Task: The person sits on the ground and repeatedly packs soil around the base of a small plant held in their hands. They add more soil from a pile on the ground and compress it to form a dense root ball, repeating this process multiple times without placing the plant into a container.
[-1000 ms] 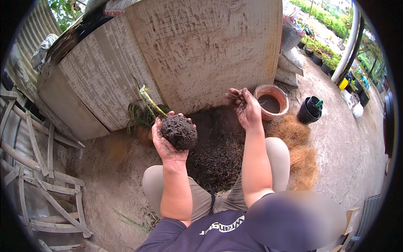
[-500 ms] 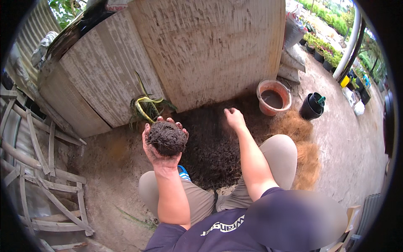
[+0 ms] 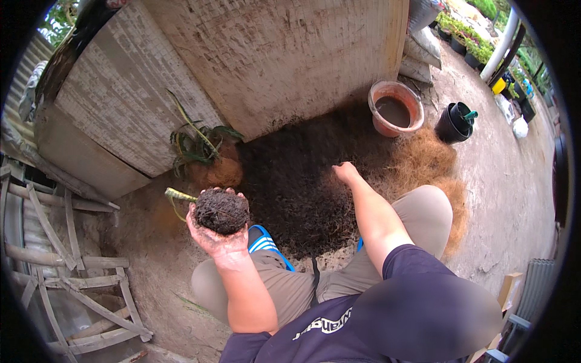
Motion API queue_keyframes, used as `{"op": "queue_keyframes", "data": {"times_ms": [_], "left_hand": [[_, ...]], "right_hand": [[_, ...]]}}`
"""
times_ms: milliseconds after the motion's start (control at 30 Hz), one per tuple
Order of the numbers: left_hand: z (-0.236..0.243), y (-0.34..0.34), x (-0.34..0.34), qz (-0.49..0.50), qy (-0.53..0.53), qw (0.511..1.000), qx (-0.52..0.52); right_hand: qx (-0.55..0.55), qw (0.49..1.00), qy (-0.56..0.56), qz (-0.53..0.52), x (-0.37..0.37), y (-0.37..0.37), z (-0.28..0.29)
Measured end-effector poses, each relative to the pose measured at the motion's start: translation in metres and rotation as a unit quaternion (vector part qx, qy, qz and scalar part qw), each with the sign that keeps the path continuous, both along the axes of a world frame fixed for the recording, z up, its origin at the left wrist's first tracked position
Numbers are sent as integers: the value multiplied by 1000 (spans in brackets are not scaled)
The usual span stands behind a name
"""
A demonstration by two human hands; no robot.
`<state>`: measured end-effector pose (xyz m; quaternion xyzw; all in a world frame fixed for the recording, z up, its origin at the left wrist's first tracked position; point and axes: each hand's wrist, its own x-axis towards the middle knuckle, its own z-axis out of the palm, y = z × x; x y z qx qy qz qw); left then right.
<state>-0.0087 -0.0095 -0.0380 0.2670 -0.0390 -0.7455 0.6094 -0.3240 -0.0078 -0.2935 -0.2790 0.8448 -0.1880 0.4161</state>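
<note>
My left hand (image 3: 213,241) cups a round clump of dark, wet soil (image 3: 223,212) from below, its fingertips showing along the far rim. From the clump's left side sticks out a yellow-and-green striped leaf (image 3: 180,195), so it seems to be a plant's root ball. Over the pile of dark loose soil (image 3: 302,199), my right hand (image 3: 347,173) hangs with its fingers drawn together. Whatever it may hold is too small to make out. Soil dirties the fingers of my left hand.
A leafy plant with a brown fibre ball (image 3: 223,172) rests by the wooden panels (image 3: 272,66). An orange pot of muddy water (image 3: 396,109), nested black pots (image 3: 455,123) and brown coconut fibre (image 3: 433,157) lie to the right. A wooden slat frame (image 3: 66,266) stands left.
My left hand has moved left and slightly lower with the root ball, and its leaf now points left. My right hand sits a little lower and further right. The view has shifted too.
</note>
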Motion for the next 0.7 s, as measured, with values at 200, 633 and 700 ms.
{"op": "queue_keyframes", "data": {"times_ms": [200,633,700], "left_hand": [[-5,-6,-4,54,-29,998,28],[-23,-20,-36,37,-97,994,18],[-24,-20,-39,40,-100,994,25]], "right_hand": [[-54,997,42,-26,13,-20,-14],[-19,926,168,336,105,-29,-38],[24,917,167,361,114,-31,-34]]}}
